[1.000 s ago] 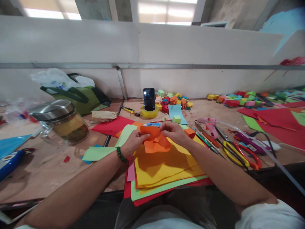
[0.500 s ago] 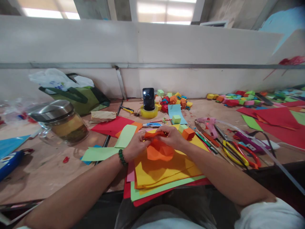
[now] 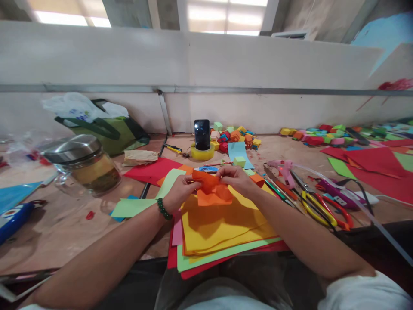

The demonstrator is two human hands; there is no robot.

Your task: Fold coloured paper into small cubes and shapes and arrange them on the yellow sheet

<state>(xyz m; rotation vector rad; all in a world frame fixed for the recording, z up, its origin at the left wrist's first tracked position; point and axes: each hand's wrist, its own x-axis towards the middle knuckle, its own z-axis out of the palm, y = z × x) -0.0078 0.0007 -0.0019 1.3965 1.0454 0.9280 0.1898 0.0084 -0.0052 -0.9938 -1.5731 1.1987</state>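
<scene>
Nearest me on the desk, yellow sheets lie below both hands. Just above them, the orange paper spans the gap between my left hand and right hand, with each hand's thumb and fingers pinched on its upper part. Beyond my hands I see a phone upright at a yellow tape roll, paper cubes just right of it.
</scene>
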